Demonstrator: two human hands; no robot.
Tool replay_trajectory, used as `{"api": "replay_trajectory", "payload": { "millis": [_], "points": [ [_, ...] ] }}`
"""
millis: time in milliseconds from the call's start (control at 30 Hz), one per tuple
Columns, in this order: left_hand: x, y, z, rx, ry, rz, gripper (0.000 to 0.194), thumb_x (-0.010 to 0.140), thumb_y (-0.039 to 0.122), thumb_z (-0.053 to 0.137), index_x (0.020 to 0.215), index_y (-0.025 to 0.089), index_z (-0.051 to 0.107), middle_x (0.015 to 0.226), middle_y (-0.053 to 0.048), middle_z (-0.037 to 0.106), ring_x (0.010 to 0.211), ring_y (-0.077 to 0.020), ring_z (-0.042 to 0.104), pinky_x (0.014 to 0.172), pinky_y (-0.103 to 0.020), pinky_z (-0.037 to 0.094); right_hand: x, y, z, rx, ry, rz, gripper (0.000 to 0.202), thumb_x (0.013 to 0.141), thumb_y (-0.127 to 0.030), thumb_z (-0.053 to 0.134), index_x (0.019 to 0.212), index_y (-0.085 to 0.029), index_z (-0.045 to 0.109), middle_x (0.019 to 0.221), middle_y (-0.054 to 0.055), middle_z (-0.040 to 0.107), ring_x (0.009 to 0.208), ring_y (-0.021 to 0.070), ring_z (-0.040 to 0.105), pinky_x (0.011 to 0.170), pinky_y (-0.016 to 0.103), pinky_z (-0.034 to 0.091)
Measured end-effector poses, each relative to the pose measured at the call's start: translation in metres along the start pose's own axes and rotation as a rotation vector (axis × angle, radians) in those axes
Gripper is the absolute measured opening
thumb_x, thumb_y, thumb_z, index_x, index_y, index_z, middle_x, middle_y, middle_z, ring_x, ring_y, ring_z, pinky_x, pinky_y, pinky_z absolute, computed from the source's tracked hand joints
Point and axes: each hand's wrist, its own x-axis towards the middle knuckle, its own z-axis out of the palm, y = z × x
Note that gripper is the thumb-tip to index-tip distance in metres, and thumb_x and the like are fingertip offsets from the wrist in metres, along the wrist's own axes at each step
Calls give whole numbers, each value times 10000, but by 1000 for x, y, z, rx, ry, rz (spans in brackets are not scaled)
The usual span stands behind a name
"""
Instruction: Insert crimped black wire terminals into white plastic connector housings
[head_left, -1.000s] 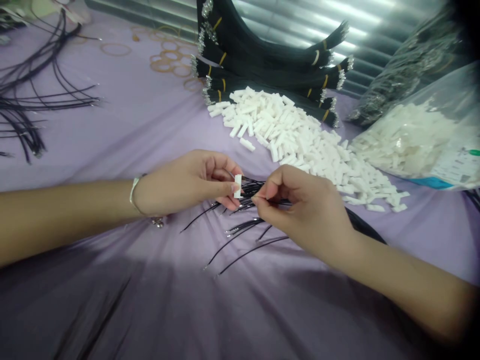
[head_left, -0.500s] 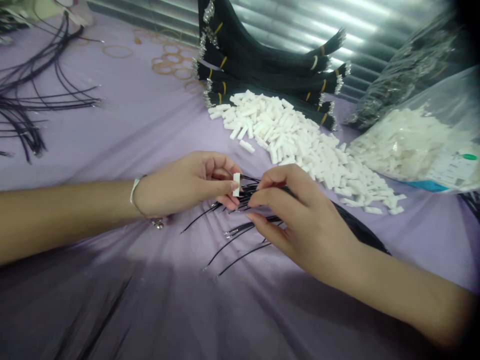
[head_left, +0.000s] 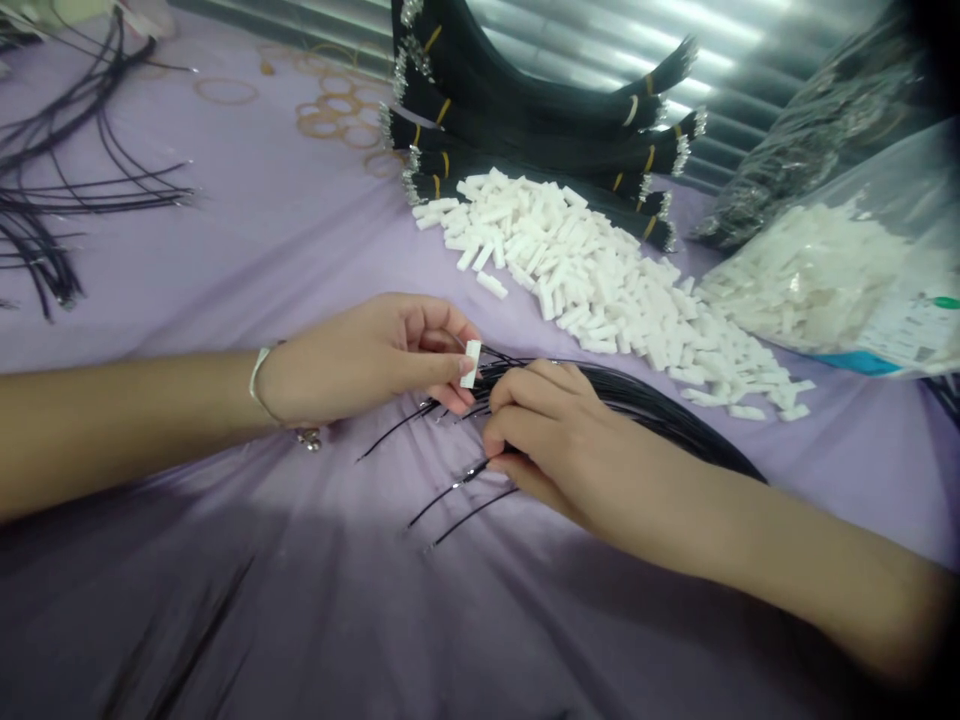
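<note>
Between thumb and fingers, my left hand (head_left: 367, 355) pinches a small white connector housing (head_left: 471, 364). Black wires run off to the right from just behind the housing; whether they sit in it I cannot tell. My right hand (head_left: 570, 430) has its fingertips closed on thin black wires (head_left: 471, 472) with metal ends, which stick out leftward past the thumb. Beneath and behind this hand lies a bundle of black wires (head_left: 660, 400), curving away to the right. Loose wire ends spread on the cloth below both hands.
A heap of white connector housings (head_left: 600, 270) lies behind my hands. Banded bundles of black wires (head_left: 525, 120) are stacked beyond it. A clear bag (head_left: 840, 270) of housings stands at right. Rubber bands (head_left: 330, 115) and more black wires (head_left: 90, 190) lie at left on the purple cloth (head_left: 300, 600).
My right hand has moved slightly down and left, and its fingers have closed on the wires. My left hand still holds the housing, now a little tilted. The whole view has shifted slightly.
</note>
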Motion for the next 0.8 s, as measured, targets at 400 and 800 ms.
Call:
{"api": "replay_trajectory", "payload": {
  "millis": [400, 800],
  "points": [
    [0, -1, -2, 21, -43, 14, 108, 825, 197, 558, 908, 138, 521, 826, -33, 651, 785, -160, 658, 721, -267, 558, 0, 2, -9, 518, 169, 278, 77, 869, -194, 478, 876, -170, 551, 728, -24, 547, 608, 67, 460, 545, 191, 354],
    [-3, -3, -4, 18, -46, 0, 132, 821, 199, 574, 934, 141, 538, 802, -17, 644, 725, -122, 654, 709, -220, 546, 6, 13, -3, 381, 407, 369, 143, 829, -185, 504, 706, -139, 559, 546, -46, 490, 477, 40, 383, 438, 174, 281]
  ]
}}
